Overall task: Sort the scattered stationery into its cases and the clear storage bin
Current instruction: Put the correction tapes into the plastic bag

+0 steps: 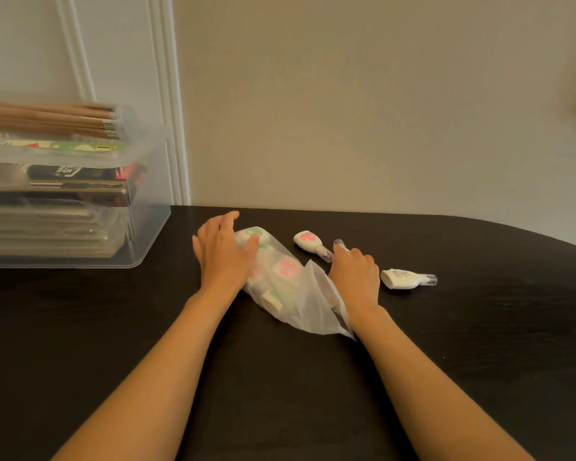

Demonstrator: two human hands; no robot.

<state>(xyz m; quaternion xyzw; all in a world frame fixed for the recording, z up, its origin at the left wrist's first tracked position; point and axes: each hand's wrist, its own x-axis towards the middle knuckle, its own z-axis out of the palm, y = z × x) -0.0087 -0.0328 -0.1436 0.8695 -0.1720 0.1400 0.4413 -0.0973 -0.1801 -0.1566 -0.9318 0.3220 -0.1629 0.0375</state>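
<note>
The tape (345,249), a small correction tape with a clear tip, is in the right hand (354,277), whose fingers curl round it; only the tip shows beyond the knuckles. The left hand (223,252) lies flat with straight fingers on the closed end of the pouch (280,284) and presses it down, gripping nothing. The pouch is thin, soft and half clear, near the middle of the table (479,344), with its loose open mouth turned toward the person's edge, just beside the right wrist. Several more tapes are visible through it, with pink and green marks.

I judge these tapes to be light, hard and a little slippery, so a pinch at the wide body is safer than at the narrow tip. The pouch will fold easily, so its mouth needs holding open.

Two tapes are loose on the table: a pink one (308,242) just behind the pouch, and a white one (403,278) right of the right hand.

The bin (147,227) stands at the far left corner. It holds flat cases in a stack and, on top, a clear pencil case (64,119).
</note>
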